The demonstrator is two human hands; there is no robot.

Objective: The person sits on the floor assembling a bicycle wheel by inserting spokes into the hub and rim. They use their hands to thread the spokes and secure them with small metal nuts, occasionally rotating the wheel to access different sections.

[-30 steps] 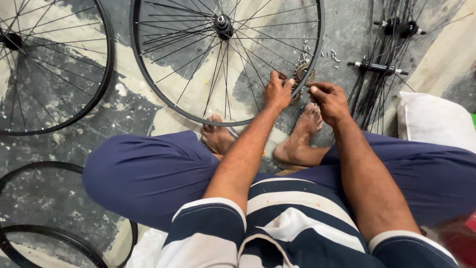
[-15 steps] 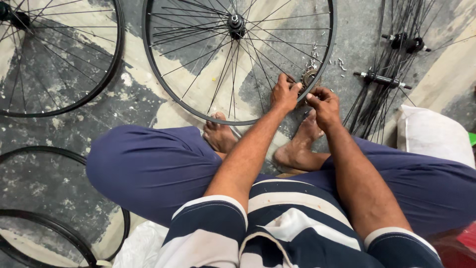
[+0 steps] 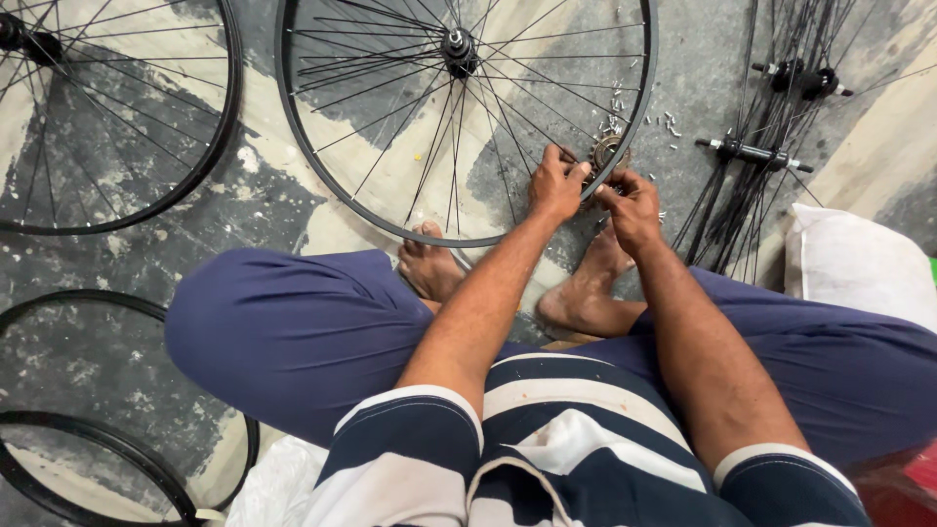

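A black spoked bicycle wheel (image 3: 390,220) lies flat on the floor in front of my crossed legs, its hub (image 3: 459,44) at the top. My left hand (image 3: 554,183) grips the rim at its right side. My right hand (image 3: 632,203) pinches something small at the same spot on the rim; what it pinches is hidden by the fingers. Just beyond the hands sits a small metal toothed part (image 3: 605,151). My bare feet (image 3: 429,265) rest under the wheel's near edge.
Another spoked wheel (image 3: 210,146) lies at the upper left and two bare rims (image 3: 117,459) at the lower left. A bundle of spokes with hubs (image 3: 756,151) lies at the right, small metal bits (image 3: 615,107) near it. A white sack (image 3: 859,263) sits at far right.
The view has shifted, so the wheel and hands sit a little lower and further right in the picture. Both hands stay together at the same spot on the rim.
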